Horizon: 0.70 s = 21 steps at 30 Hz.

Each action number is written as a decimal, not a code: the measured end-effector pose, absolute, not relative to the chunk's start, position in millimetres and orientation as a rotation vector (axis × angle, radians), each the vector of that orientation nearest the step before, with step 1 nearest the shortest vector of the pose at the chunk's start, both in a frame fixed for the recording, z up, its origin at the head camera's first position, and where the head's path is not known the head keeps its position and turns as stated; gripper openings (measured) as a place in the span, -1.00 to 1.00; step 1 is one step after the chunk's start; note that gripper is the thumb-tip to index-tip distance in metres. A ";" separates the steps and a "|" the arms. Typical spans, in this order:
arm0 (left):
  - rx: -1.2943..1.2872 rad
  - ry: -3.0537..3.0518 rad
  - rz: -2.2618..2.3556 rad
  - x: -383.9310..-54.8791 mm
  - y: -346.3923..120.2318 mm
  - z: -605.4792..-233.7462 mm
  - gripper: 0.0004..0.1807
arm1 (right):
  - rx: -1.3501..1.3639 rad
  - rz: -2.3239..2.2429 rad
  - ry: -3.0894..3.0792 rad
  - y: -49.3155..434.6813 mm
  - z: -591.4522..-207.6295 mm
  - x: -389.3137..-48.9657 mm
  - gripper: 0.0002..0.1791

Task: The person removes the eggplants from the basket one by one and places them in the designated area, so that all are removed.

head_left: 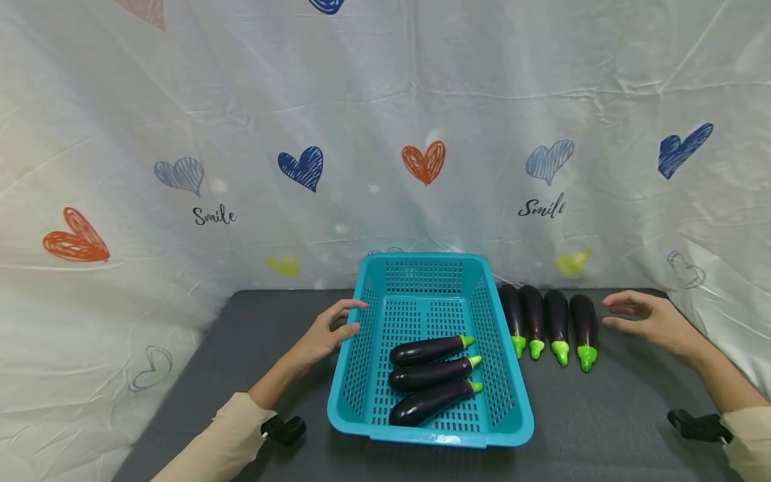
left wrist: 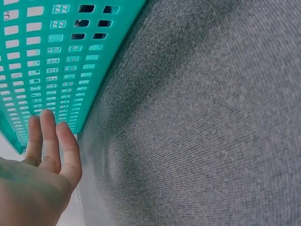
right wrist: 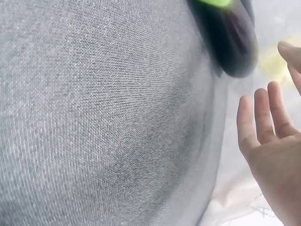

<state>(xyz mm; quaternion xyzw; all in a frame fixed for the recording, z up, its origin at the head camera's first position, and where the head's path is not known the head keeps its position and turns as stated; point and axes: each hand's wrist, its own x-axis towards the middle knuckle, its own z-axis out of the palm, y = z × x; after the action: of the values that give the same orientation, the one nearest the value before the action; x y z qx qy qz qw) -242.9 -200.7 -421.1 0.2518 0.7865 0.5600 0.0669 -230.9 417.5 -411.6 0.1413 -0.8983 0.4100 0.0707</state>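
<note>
A blue-green plastic basket (head_left: 430, 438) with slotted walls stands on the dark cloth. Inside it lie three eggplants, a top one (head_left: 426, 351), a middle one (head_left: 430, 375) and a bottom one (head_left: 429, 404), green stems to the right. At the basket's left rim is my left hand (head_left: 325, 331), index finger and thumb tips right at the edge. The left wrist view shows its other fingers (left wrist: 50, 141) loosely extended along the outer wall. My right hand (head_left: 653, 321) holds nothing, fingers apart, just right of the rightmost eggplant (head_left: 583, 325) in a row outside the basket.
The row of several eggplants (head_left: 533, 314) lies side by side right of the basket, stems toward me. A dark grey cloth (head_left: 608, 428) covers the table. Behind it hangs a white curtain (head_left: 361, 221) printed with hearts.
</note>
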 end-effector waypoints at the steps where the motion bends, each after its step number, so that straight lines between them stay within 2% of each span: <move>1: 0.763 2.374 1.685 -242.6 -200.8 -420.7 -0.55 | 0.409 1.245 -2.705 418.3 -412.2 -231.0 -0.61; 6: 0.776 2.382 1.681 -242.7 -201.1 -420.3 -0.55 | 0.406 1.302 -2.663 417.8 -409.0 -237.1 -0.65; 13: 0.760 2.379 1.687 -242.9 -199.9 -419.0 -0.55 | 0.487 1.429 -2.573 399.8 -381.9 -256.3 -0.70; 21: 0.759 2.379 1.682 -241.6 -200.1 -420.0 -0.54 | 0.469 1.451 -2.579 355.9 -357.7 -274.7 -0.58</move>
<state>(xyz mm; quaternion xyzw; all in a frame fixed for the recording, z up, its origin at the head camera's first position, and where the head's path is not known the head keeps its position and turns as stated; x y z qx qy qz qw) -241.6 -200.1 -420.0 0.2517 0.7885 0.5574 0.0651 -274.7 355.9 -357.7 0.1561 -0.8585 0.4830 0.0726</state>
